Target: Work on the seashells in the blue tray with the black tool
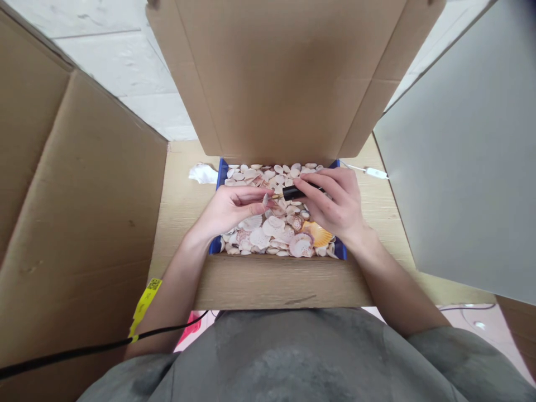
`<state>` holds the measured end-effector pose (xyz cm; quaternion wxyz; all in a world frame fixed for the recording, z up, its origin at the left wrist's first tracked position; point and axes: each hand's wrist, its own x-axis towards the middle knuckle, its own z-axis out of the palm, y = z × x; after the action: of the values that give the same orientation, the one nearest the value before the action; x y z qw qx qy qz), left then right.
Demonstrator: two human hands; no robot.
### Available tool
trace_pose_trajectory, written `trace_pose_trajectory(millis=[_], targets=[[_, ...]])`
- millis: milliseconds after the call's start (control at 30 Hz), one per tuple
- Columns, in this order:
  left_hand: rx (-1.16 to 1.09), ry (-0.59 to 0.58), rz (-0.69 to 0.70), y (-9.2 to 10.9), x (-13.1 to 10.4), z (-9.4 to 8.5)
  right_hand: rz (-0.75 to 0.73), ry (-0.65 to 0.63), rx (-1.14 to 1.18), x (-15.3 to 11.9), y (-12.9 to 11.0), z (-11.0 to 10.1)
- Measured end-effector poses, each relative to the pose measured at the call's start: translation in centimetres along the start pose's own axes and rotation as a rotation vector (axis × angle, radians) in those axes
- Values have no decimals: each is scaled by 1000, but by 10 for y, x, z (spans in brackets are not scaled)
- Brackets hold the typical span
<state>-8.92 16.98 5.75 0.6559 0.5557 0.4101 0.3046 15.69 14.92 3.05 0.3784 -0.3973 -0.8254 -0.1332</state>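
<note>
Between the thumb and fingers of my left hand (237,209) a small pale seashell (265,200) is pinched on edge. My right hand (335,204) grips a black mini electric drill (292,193) with a brass-coloured chuck. Its tip points left at the shell; whether bit and shell touch I cannot tell. Both hands are above a blue-sided box (341,249) full of loose shells. Among them, a yellow-orange scallop shell (317,233) lies beneath my right hand, and a spotted scallop shell (301,245) is close to the front edge.
A cardboard panel (280,84) rises behind the box, with cardboard (87,184) at left and a grey board (464,156) at right. A crumpled white piece (203,173) and a white inline switch (376,173) lie on the wooden table (276,285). A black cable (84,352) crosses lower left.
</note>
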Motion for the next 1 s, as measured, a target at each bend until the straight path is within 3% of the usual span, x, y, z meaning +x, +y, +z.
trace_pose_trajectory(millis=[267,1000], targets=[[38,43,-36,-1,2,2,16,-231,22,-1,-3,2],[143,77,64,2,0,4,75,-243,50,1,-2,2]])
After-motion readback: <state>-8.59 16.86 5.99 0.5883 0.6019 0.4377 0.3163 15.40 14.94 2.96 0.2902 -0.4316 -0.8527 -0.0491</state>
